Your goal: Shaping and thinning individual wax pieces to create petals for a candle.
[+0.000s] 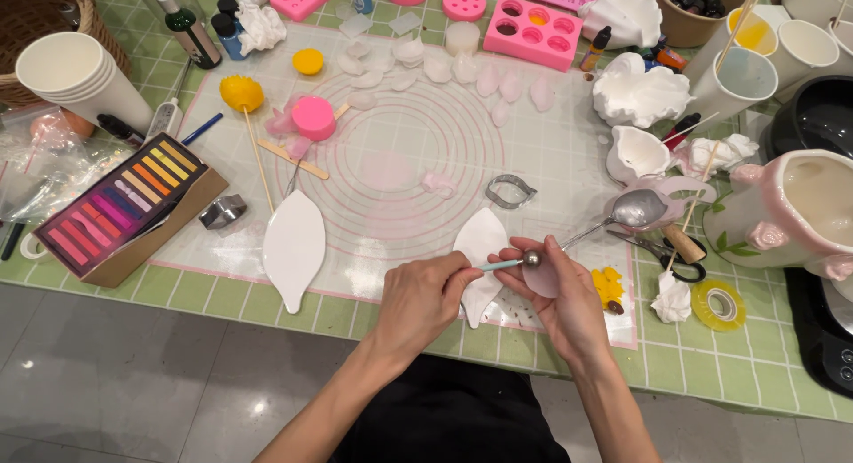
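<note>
While the left hand (425,296) pinches the pale handle of a ball-tipped tool (514,263) between thumb and fingertips, the right hand (562,296) cups a thin pink petal (542,281) in its half-curled fingers. The tool lies across the gap between the two hands, and its metal ball rests on the upper edge of the petal, touching the right fingertips. Whether the ball presses into the petal or only sits on it is hard to tell from this angle.

Both hands hover at the near edge of a clear work mat (418,152) printed with pink rings. Just behind them a white leaf-shaped pad (481,241) lies on the mat, partly hidden by the fingers. A larger white leaf shape (294,245) lies to the left, well apart from the hands. To the right, near the right hand, lie a metal spoon (633,211) and scissors (662,252). A metal cutter (510,191) sits farther back on the mat, and a box of coloured chalks (124,205) stands far to the left.
</note>
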